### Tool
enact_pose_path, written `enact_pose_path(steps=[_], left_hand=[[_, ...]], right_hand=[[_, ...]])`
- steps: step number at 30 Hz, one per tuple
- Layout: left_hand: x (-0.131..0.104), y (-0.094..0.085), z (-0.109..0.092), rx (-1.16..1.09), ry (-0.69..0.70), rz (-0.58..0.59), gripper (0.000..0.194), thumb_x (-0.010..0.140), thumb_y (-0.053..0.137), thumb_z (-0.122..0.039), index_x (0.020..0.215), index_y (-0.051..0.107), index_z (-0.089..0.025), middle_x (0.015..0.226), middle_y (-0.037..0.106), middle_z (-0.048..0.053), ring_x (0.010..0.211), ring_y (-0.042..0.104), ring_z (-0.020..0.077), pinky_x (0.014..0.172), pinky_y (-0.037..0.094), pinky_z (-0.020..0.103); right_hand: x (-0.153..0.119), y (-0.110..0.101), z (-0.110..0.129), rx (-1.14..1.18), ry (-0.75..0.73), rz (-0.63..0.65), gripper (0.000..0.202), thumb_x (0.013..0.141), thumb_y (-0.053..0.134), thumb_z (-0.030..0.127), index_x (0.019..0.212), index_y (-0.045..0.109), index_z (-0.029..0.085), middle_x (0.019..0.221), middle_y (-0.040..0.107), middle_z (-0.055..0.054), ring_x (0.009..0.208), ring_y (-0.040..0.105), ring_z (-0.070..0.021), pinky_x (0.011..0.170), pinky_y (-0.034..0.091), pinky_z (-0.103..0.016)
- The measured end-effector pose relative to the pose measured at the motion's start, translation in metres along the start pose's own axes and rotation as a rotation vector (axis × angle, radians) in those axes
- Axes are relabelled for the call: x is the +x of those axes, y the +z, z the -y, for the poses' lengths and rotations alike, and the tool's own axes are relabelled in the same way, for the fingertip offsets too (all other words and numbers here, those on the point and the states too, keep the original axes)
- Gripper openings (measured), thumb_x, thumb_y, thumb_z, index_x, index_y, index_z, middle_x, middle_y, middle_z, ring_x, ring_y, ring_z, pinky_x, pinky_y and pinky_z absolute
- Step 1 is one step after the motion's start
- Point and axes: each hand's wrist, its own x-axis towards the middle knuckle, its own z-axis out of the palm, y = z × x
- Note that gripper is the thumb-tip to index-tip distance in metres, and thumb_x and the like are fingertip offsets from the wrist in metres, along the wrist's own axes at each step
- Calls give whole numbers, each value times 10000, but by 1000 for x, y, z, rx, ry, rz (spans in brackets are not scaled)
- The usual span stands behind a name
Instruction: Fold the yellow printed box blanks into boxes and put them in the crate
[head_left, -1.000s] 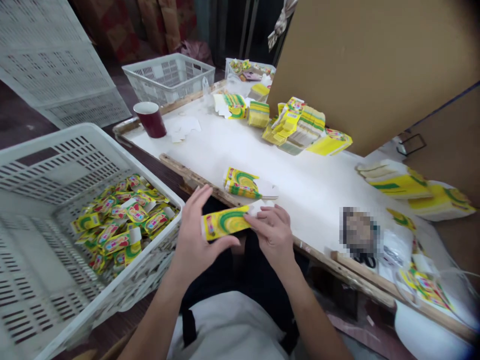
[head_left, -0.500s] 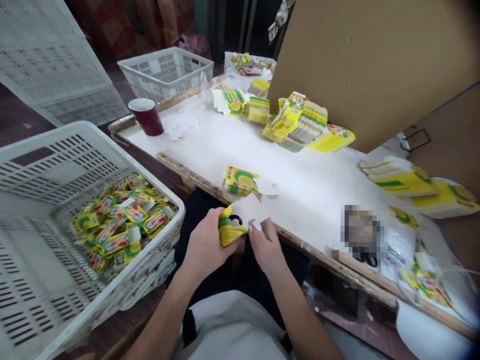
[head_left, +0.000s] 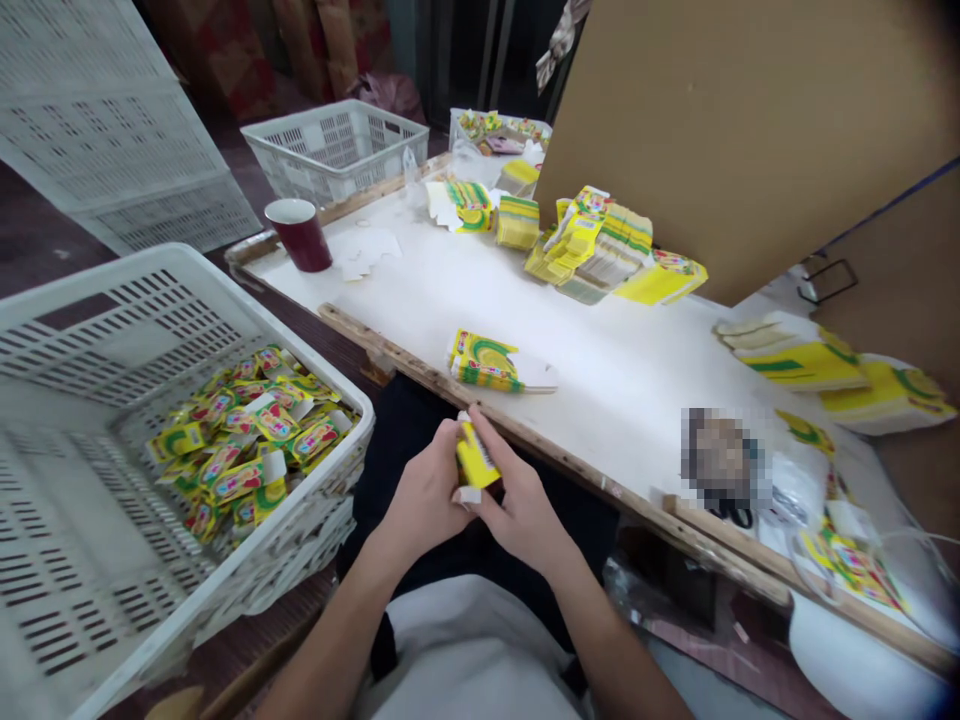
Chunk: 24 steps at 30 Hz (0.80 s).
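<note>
A small yellow carton (head_left: 478,455) is held between my two hands, over my lap and just in front of the table edge. My left hand (head_left: 424,495) grips its left side with curled fingers. On its right side, the fingers and thumb of my right hand (head_left: 525,500) press against it. A white flap shows at the carton's lower end near my thumbs. Just beyond my hands, a small stack of flat yellow-green cartons (head_left: 486,362) lies on the white table (head_left: 615,360).
At the left stands a white crate (head_left: 281,310) holding several small cartons. A maroon cup (head_left: 301,240) is near the table's left edge. Bundled cartons (head_left: 600,240) lie farther back by a cardboard sheet (head_left: 720,120). More flat cartons (head_left: 795,355) are on the right.
The carton has gone from spread open with a white flap raised to a compact, narrow shape. My right hand has moved left and closed onto it, bringing both hands together.
</note>
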Motion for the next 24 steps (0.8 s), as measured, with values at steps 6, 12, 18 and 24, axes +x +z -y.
enact_pose_path(steps=[6, 12, 18, 24], left_hand=[[6, -9, 1, 86, -107, -262, 756, 613, 742, -300, 1276, 393, -204, 1232, 486, 135, 1156, 471, 321, 989, 361, 513], [11, -20, -5, -632, -259, -391, 401, 709, 703, -279, 1065, 528, -217, 1012, 589, 45, 977, 599, 204, 860, 495, 359], [14, -17, -4, -995, -435, -597, 246, 751, 662, -265, 967, 558, -213, 956, 622, 22, 921, 645, 177, 831, 527, 343], [13, -11, -7, -1131, -521, -383, 201, 748, 666, -281, 901, 568, -195, 1018, 669, 47, 940, 654, 208, 795, 534, 355]], right_hand=[[5, -7, -6, -144, -44, -259, 512, 805, 461, 49, 1221, 591, 317, 1282, 584, -28, 1217, 516, -204, 1046, 399, -406], [7, -15, -10, -150, -77, -128, 392, 790, 642, 199, 1171, 632, 290, 1334, 516, -74, 1145, 567, -250, 921, 497, -372], [10, -30, 1, -249, -110, 61, 335, 843, 586, 199, 1151, 629, 323, 1237, 579, -45, 1135, 563, -215, 961, 460, -367], [15, -13, -17, -155, -82, -36, 290, 852, 573, 227, 1135, 622, 267, 1215, 578, -75, 1113, 568, -216, 937, 470, -352]])
